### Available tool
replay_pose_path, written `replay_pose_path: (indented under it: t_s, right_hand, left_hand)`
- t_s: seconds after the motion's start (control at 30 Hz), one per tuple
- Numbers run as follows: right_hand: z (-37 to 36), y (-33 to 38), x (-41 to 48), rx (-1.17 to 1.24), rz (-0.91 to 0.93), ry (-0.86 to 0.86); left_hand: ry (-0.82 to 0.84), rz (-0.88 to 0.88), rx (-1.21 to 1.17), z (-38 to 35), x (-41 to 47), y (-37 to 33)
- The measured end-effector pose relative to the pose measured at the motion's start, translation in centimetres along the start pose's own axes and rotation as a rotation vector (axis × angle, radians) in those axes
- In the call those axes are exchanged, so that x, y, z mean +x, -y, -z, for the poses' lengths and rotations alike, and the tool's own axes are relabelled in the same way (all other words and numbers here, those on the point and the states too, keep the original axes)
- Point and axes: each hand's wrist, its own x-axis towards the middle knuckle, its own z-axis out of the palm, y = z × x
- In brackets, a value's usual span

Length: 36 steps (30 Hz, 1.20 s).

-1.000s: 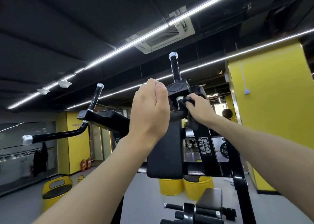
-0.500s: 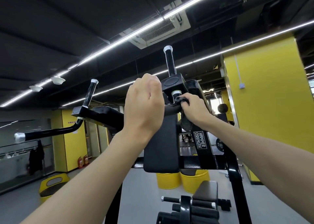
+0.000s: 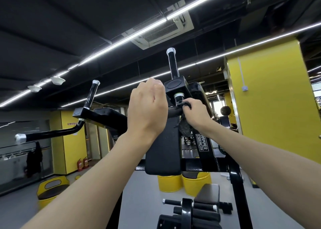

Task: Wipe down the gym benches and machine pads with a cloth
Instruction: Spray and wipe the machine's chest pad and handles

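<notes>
Reaching up at the black machine, your left grip [image 3: 147, 109] is curled round the handle bar [image 3: 174, 113] just above the upright pad [image 3: 162, 152], with the back of the hand toward you. Your right grip [image 3: 197, 113] pinches a dark cloth [image 3: 184, 129] against the same bar, just beside the left, below the chrome-capped post [image 3: 173, 64]. The cloth's loose end hangs at the pad's upper right corner. The frame arm [image 3: 202, 142] marked HAMMER STRENGTH slants down under your right wrist.
</notes>
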Motion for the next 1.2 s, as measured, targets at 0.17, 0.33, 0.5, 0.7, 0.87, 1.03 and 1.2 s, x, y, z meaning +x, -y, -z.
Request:
replay_pose_path:
  t_s: [0.17,0.33,0.5,0.7,0.87,1.03,1.2]
  right_hand:
    - [0.6,2.2,-1.8,0.038,0.065,0.032]
    - [1.2,3.9,-4.4,0.118,0.192,0.052]
    - [1.6,2.8,-3.6,0.105,0.138,-0.023]
    - [0.4,4.0,-3.7,0.034,0.016,-0.004]
    - [0.9,5.6,-5.2,0.089,0.076,0.007]
    - [1.4,7.4,-6.9,0.141,0.122,0.055]
    - [2.3,9.5,-8.7,0.218,0.202,0.135]
  left_hand:
    - [-0.035,-0.014,-0.001,-0.3,0.1,0.1]
    - [-0.032,0.007,0.007,-0.4,0.0,0.1]
    - [-0.005,0.015,-0.011,0.0,0.0,0.2]
    - [-0.014,0.0,-0.02,-0.4,0.1,0.3]
    - [-0.042,-0.014,-0.016,-0.6,0.2,0.4]
    - [-0.048,-0.008,0.008,-0.5,0.2,0.3]
    - [-0.006,0.027,0.084,0.1,-0.1,-0.7]
